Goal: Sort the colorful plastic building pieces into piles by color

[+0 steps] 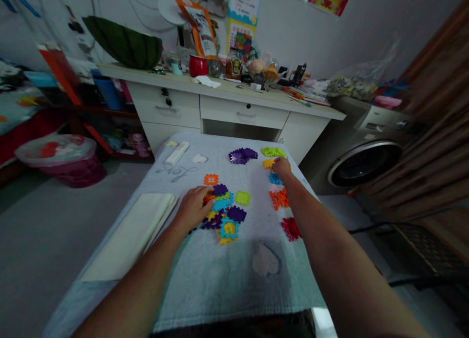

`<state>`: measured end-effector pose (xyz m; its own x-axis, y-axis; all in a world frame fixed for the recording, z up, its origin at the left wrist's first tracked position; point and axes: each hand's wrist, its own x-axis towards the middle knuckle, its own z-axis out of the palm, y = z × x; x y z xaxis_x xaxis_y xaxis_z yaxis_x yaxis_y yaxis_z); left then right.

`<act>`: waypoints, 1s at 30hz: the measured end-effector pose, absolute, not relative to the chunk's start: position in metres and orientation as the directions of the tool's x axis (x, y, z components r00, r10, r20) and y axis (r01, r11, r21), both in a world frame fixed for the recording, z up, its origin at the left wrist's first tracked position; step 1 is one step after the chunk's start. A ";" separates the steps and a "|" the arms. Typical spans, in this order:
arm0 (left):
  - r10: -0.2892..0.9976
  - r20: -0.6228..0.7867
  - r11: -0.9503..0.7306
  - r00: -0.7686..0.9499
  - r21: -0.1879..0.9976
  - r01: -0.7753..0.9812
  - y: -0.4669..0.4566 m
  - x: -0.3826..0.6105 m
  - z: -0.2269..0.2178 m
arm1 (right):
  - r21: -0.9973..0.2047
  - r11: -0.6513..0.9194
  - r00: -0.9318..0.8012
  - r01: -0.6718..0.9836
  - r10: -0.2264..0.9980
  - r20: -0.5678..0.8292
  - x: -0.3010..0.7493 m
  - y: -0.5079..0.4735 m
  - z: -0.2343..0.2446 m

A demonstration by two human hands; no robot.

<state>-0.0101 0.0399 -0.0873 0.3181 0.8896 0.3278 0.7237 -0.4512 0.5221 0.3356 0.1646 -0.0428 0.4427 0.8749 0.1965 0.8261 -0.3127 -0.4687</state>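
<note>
My left hand (194, 207) is at the left side of a mixed pile of plastic interlocking tiles, its fingers and thumb closed about an orange tile (208, 199). Blue tiles (223, 202), a dark purple tile (236, 214) and yellow pieces lie in that pile. A lime tile (242, 198) and an orange window-shaped tile (211, 179) lie just beside it. Across the table, my right hand (282, 167) pinches at yellow tiles (269, 163); its fingertips are partly hidden. Around it are grouped lime tiles (273, 152), blue tiles (275, 179), orange tiles (279, 199) and red tiles (291, 229).
A purple group of tiles (243, 156) sits at the far middle of the cloth-covered table (234, 289). On the left lie a folded white cloth (128, 235) and a white oblong object (178, 153). Beyond stand a cluttered desk (164, 103) and a washing machine (351, 142).
</note>
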 end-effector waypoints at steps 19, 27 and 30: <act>0.891 0.326 -0.449 0.317 0.521 0.726 0.040 -0.009 -0.087 | -0.214 0.363 -0.396 0.907 0.908 -0.138 0.246 0.041 -0.032; 0.902 0.344 -0.418 0.263 0.536 0.733 0.042 -0.006 -0.088 | -0.287 0.313 -0.358 0.905 0.926 -0.118 0.256 0.058 -0.019; 0.906 0.349 -0.405 0.240 0.551 0.730 0.044 -0.006 -0.090 | -0.348 0.256 -0.279 0.902 0.960 -0.018 0.267 0.066 -0.018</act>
<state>-0.0060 0.0439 -0.0899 0.2398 0.9060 0.3488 0.7296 -0.4052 0.5510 0.2669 0.0661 -0.0177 -0.2795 0.9600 -0.0179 0.9020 0.2561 -0.3477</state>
